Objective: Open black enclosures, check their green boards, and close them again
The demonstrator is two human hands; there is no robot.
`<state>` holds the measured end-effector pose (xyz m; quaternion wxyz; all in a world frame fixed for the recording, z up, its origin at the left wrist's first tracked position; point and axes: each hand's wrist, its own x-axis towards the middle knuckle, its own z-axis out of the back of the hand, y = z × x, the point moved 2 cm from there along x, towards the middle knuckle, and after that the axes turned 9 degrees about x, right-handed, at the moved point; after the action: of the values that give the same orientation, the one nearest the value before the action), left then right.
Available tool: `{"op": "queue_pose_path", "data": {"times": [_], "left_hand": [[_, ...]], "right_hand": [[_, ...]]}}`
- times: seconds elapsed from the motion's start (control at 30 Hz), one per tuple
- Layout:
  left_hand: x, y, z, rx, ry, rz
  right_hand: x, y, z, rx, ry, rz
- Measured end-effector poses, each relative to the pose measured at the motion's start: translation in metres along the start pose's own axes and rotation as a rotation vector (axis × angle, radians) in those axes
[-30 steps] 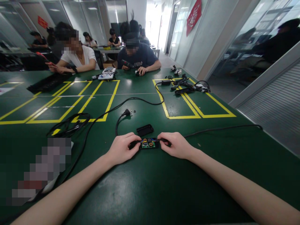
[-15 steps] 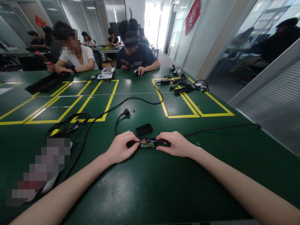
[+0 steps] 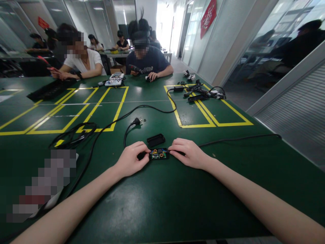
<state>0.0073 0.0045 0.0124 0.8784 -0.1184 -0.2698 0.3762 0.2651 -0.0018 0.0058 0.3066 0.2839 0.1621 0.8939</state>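
A small black electronics case (image 3: 159, 158) lies open in front of me, with a green circuit board (image 3: 155, 156) and copper-coloured coils inside. At its left end, my left hand (image 3: 133, 159) is closed, thumb and forefinger pinching the case's edge. My right hand (image 3: 189, 153) pinches the black cable at the right end; the fingers hide most of the cable there. Just beyond the case rests its loose black cover (image 3: 155, 140), hollow side up. A short cord with a black plug (image 3: 137, 121) curves out from behind my left hand.
Coiled black cable (image 3: 73, 135) lies to the left, near a blurred-out flat object (image 3: 45, 186). Beyond are yellow tape outlines, a tangle of adapters and cords (image 3: 200, 92), and two people seated across the green table (image 3: 162, 206). A cable (image 3: 241, 139) runs off right.
My right hand has shifted slightly up, its fingers now closer together at the cable's entry. The case has moved very slightly; my left hand keeps its hold.
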Motion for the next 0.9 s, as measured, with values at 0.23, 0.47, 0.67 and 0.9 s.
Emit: {"op": "queue_pose_path", "data": {"times": [0.23, 0.47, 0.67, 0.9], "left_hand": [[0.000, 0.002, 0.000, 0.010, -0.013, -0.025], [0.000, 0.000, 0.001, 0.032, -0.039, 0.017], [0.002, 0.008, -0.001, 0.084, -0.084, 0.139], [0.000, 0.002, -0.002, 0.119, 0.021, 0.007]], "right_hand": [[0.000, 0.002, 0.003, -0.021, 0.051, 0.016], [0.001, 0.000, -0.002, -0.077, 0.003, -0.026], [0.006, -0.006, -0.009, -0.161, -0.120, -0.195], [0.005, -0.003, -0.011, -0.092, -0.019, -0.117]]}}
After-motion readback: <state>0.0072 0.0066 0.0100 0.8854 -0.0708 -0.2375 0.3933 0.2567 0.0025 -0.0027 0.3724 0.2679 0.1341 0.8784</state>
